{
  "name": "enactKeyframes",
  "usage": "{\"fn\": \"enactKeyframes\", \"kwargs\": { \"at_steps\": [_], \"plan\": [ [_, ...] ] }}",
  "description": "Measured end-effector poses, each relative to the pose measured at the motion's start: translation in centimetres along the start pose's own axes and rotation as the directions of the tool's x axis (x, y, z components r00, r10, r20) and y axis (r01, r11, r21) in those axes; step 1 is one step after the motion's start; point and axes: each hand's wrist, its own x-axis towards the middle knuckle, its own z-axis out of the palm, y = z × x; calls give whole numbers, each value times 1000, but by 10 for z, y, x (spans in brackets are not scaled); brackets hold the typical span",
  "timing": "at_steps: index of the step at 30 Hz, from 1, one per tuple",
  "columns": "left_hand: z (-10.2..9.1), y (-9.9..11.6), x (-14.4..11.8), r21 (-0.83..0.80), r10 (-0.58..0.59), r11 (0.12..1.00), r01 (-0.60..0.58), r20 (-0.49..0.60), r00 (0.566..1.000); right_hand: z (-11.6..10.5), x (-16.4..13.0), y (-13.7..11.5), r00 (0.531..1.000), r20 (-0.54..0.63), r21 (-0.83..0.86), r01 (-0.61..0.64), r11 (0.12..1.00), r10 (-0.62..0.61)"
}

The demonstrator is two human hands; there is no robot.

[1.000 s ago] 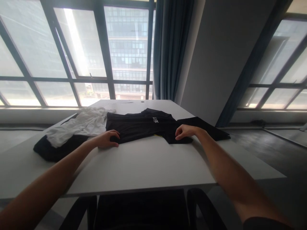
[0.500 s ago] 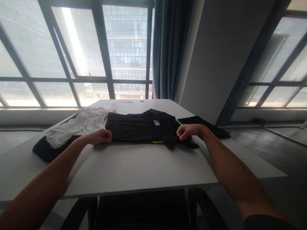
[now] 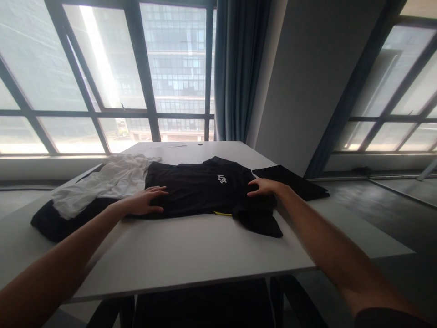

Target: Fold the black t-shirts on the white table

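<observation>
Both hands have let go of the black shirt's (image 3: pixel 201 189) near edge: the left hand (image 3: pixel 145 202) and right hand (image 3: pixel 262 187) now rest flat and released on it, smoothing it on the counter (image 3: pixel 191 250).

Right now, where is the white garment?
The crumpled white cloth garment lies on the table's left side, atop dark fabric, left of the black printed T-shirt.

On the table (image 3: pixel 191 255), the folded shirt (image 3: pixel 201 187) lies at centre, a crumpled garment (image 3: pixel 109 182) at its nine o'clock, another folded piece (image 3: pixel 293 180) at three o'clock.
</observation>
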Motion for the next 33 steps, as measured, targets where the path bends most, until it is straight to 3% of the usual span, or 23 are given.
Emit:
{"fn": "enactKeyframes", "kwargs": {
  "at_steps": [4, 10, 16, 22, 27, 33],
  "plan": [
    [10, -12, 6, 40, -75, 997, 69, 156, 985, 0, 2, 12, 997, 70, 25, -46, 999, 44],
    [16, -13, 6, 82, -100, 993, 90, 131, 986, 1, 3, 17, 1000, 22, 77, 15, 997, -17],
    [20, 3, -5, 102, -140, 987, 125, 155, 978, -6, -3, 15, 981, 165, 22, -107, 994, 102],
    [7, 16, -9, 133, -137, 984, 118, 141, 980, -10, -14, 21, 981, 158, 28, -123, 992, 117],
    [-7, 3, 25, 225, -160, 962, 154, 7, 987, -20, 5, 7, 995, 51, -36, -89, 995, 91],
    [-21, -47, 84, 307, -278, 910, 277, -43, 960, -33, 67, -18, 998, -56, -134, 7, 991, -15]
  ]
}}
